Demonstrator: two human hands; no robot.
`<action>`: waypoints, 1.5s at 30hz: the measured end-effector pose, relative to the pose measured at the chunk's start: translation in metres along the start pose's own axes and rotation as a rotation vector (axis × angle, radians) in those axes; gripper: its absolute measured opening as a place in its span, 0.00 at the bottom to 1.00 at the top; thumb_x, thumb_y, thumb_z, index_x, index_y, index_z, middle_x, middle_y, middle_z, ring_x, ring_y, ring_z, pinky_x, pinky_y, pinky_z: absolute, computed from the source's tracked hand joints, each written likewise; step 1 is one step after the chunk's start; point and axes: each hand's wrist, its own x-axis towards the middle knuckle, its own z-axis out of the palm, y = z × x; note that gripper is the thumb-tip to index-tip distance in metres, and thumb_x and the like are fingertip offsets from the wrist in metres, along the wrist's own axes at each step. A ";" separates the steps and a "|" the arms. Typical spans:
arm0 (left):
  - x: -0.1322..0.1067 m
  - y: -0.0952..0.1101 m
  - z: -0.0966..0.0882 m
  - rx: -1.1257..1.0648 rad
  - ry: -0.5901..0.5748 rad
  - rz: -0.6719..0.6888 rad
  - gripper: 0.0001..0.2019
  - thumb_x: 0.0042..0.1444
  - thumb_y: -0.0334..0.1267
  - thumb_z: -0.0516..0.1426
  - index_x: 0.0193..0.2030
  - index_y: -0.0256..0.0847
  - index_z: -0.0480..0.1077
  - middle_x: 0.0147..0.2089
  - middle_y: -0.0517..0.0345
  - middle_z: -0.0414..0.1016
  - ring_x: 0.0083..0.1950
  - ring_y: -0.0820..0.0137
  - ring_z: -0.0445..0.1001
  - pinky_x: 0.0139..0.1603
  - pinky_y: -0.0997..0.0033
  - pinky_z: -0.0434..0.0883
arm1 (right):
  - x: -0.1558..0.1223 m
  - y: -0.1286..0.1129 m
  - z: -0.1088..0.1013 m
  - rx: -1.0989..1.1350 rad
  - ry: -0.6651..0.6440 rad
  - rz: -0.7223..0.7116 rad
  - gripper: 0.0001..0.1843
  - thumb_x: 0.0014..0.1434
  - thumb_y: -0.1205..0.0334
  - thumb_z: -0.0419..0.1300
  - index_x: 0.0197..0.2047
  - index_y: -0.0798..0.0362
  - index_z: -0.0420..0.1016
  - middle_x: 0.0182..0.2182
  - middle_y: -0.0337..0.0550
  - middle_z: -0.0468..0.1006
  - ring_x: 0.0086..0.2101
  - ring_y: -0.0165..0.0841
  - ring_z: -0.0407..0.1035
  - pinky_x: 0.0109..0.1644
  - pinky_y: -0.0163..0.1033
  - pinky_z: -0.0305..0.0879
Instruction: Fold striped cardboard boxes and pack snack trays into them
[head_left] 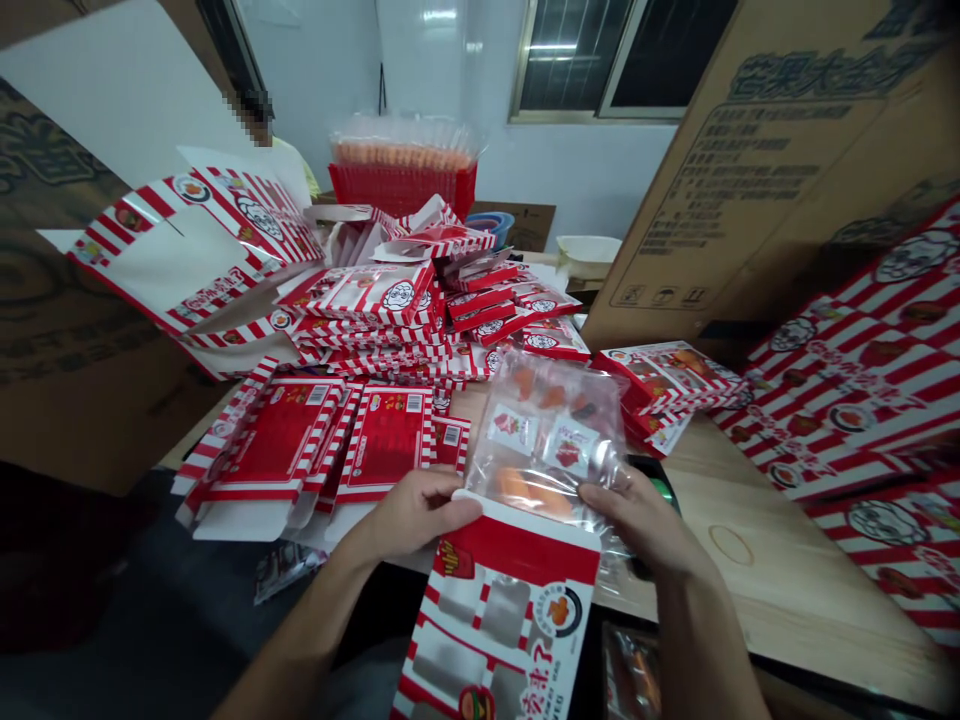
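Centrally, in the head view, the left hand (409, 515), fingers curled, grips the top edge of a red-and-white printed carton (495, 620). The right hand (637, 520) pinches a clear plastic bag (544, 450) of orange pieces (534, 492) just above that edge. Flattened cartons (375, 330) lie piled on the wooden tabletop (757, 560).

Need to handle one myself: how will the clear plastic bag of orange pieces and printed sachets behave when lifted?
The clear plastic bag will probably be floppy: its thin film creases under the right hand. It looks light for its size, holding only a few small pieces. The glossy film may be slippery, and the orange pieces could slide inside.
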 end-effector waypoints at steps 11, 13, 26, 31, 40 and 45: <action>0.001 0.001 0.017 0.050 -0.045 0.133 0.17 0.56 0.45 0.54 0.21 0.39 0.64 0.27 0.59 0.63 0.32 0.69 0.65 0.36 0.71 0.63 | 0.039 -0.063 0.002 0.045 0.406 -0.422 0.29 0.42 0.58 0.69 0.50 0.40 0.71 0.29 0.32 0.76 0.25 0.27 0.69 0.30 0.31 0.66; -0.002 -0.008 0.022 -0.039 0.074 0.078 0.13 0.55 0.45 0.55 0.26 0.40 0.63 0.27 0.62 0.61 0.30 0.71 0.63 0.33 0.73 0.61 | 0.041 -0.065 -0.001 -0.004 0.374 -0.416 0.20 0.43 0.59 0.69 0.43 0.42 0.76 0.33 0.33 0.77 0.26 0.26 0.68 0.30 0.30 0.66; -0.004 -0.038 0.029 -0.249 0.390 0.008 0.10 0.54 0.40 0.56 0.40 0.43 0.59 0.36 0.61 0.65 0.36 0.72 0.65 0.38 0.74 0.63 | 0.013 -0.013 0.015 -0.265 -0.527 -0.102 0.21 0.49 0.42 0.61 0.30 0.52 0.81 0.37 0.44 0.78 0.36 0.35 0.71 0.40 0.37 0.66; -0.005 -0.028 0.025 -0.037 0.235 0.076 0.10 0.56 0.40 0.54 0.27 0.40 0.59 0.38 0.59 0.63 0.37 0.72 0.63 0.39 0.74 0.61 | -0.011 0.008 0.021 -0.183 -0.499 0.027 0.16 0.52 0.47 0.61 0.34 0.51 0.80 0.36 0.43 0.77 0.33 0.34 0.70 0.38 0.37 0.67; -0.001 -0.017 0.036 -0.089 0.200 -0.039 0.14 0.58 0.47 0.53 0.28 0.40 0.61 0.28 0.62 0.63 0.33 0.71 0.66 0.34 0.74 0.64 | -0.038 0.018 0.031 -0.120 0.075 -0.139 0.22 0.43 0.44 0.65 0.13 0.54 0.72 0.15 0.41 0.69 0.18 0.32 0.63 0.22 0.36 0.61; -0.009 -0.012 0.066 0.414 0.340 0.347 0.26 0.57 0.49 0.55 0.60 0.46 0.55 0.62 0.44 0.59 0.63 0.55 0.59 0.59 0.54 0.59 | -0.053 0.007 0.041 0.126 0.533 -0.045 0.19 0.41 0.44 0.67 0.21 0.53 0.74 0.14 0.39 0.70 0.15 0.32 0.62 0.19 0.37 0.60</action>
